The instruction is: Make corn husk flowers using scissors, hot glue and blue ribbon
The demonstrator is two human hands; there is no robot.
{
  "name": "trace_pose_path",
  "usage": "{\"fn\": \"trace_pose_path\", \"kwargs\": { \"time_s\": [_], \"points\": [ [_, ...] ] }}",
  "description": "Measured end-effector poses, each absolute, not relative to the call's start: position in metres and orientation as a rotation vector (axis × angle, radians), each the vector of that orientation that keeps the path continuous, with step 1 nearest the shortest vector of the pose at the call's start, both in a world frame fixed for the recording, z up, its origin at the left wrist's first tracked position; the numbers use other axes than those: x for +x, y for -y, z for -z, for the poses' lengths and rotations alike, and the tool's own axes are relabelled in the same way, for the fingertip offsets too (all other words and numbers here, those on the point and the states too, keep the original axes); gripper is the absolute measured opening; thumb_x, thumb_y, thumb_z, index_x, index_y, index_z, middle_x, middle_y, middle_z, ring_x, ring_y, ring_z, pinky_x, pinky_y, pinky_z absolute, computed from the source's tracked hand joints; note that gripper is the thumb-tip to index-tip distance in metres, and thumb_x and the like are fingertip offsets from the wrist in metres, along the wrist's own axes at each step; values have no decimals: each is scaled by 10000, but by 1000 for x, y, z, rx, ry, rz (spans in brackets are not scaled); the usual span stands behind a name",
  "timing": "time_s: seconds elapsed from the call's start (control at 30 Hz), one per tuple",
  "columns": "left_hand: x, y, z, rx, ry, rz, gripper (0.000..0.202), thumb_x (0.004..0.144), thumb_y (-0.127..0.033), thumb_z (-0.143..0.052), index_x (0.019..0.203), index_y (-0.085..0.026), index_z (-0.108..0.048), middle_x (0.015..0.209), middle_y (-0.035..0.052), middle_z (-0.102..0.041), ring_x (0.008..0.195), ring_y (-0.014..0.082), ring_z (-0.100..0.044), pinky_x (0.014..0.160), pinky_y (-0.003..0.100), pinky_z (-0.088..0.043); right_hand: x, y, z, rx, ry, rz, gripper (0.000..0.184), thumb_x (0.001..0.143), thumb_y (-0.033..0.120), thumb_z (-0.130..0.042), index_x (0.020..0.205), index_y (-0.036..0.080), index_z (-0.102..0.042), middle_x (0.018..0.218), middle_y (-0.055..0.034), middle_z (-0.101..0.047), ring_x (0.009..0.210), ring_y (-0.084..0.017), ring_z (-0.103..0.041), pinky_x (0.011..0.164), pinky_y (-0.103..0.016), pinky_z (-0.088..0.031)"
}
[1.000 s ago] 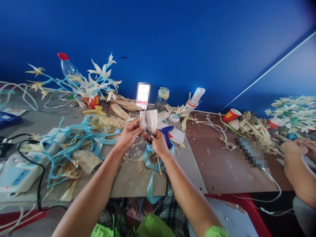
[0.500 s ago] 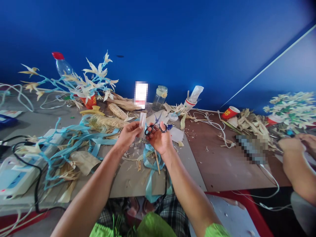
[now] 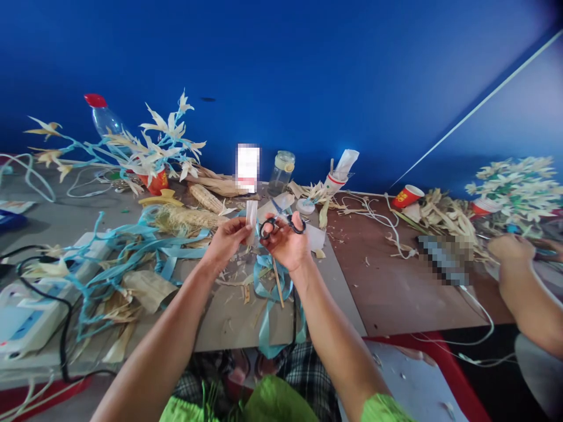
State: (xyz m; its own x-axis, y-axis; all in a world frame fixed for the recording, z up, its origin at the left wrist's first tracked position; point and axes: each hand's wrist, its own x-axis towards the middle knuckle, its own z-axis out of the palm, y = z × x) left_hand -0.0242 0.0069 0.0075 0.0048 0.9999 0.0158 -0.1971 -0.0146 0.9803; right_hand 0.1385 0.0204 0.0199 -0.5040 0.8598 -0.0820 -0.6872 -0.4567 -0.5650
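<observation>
My left hand (image 3: 226, 237) pinches a narrow pale husk strip (image 3: 251, 214) and holds it upright over the middle of the table. My right hand (image 3: 288, 241) sits just to the right of it, fingers through the black handles of a pair of scissors (image 3: 281, 223), blades pointing away toward the strip. Below my hands lie a light-blue ribbon (image 3: 268, 293) and a thin wooden stick (image 3: 277, 283) among husk clippings.
Tangled blue ribbon and husks (image 3: 132, 252) cover the left of the table, with corn cobs (image 3: 206, 198), a flower spray (image 3: 153, 146), a bottle (image 3: 102, 117) and a jar (image 3: 281, 172) behind. Another person's arm (image 3: 523, 281) works at the right near red cups (image 3: 407, 196) and white cables (image 3: 477, 305).
A second ago my hands held wide husk pieces up together. Now only a narrow strip stays in my left hand, and my right hand has turned palm-up with the scissors showing.
</observation>
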Motion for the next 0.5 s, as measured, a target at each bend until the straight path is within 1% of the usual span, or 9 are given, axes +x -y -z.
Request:
{"fn": "trace_pose_path", "kwargs": {
  "time_s": [0.1,0.2,0.3,0.4,0.5],
  "points": [
    [-23,-5,-10,1149,-1097,-1252,239,697,-378,-674,712,-145,-624,525,-35,-483,467,60,-369,457,205,-262,140,-22,-23,-493,667,-1870,425,693,535,-655,926,181,-618,711,12,-631,504,-80,-433,543,-245,-416],
    [-22,-2,-15,1228,-1114,-1174,269,713,-401,-651,659,-145,-585,501,-42,-444,460,59,-340,464,212,-237,136,-23,-20,-653,774,-1615,365,621,374,-751,902,199,-599,667,33,-624,504,-72,-445,513,-218,-375],
    [-21,-1,-17,1276,-1120,-1100,289,701,-417,-659,634,-150,-568,494,-42,-438,457,63,-336,468,218,-228,131,-23,-17,-769,879,-1442,356,615,292,-746,918,205,-580,640,48,-602,566,-86,-510,558,-218,-388],
    [-21,0,-17,1305,-1107,-1025,306,694,-432,-666,616,-156,-562,486,-44,-425,441,62,-319,454,220,-207,129,-24,-15,-868,944,-1348,372,598,260,-735,930,212,-575,702,49,-612,661,-103,-563,626,-226,-416],
    [-22,0,-16,1332,-1090,-966,306,694,-433,-670,605,-159,-568,473,-45,-413,423,60,-299,436,219,-186,132,-27,-14,-937,955,-1285,385,586,239,-723,940,216,-573,749,45,-621,715,-110,-573,668,-233,-431]
  ]
}}
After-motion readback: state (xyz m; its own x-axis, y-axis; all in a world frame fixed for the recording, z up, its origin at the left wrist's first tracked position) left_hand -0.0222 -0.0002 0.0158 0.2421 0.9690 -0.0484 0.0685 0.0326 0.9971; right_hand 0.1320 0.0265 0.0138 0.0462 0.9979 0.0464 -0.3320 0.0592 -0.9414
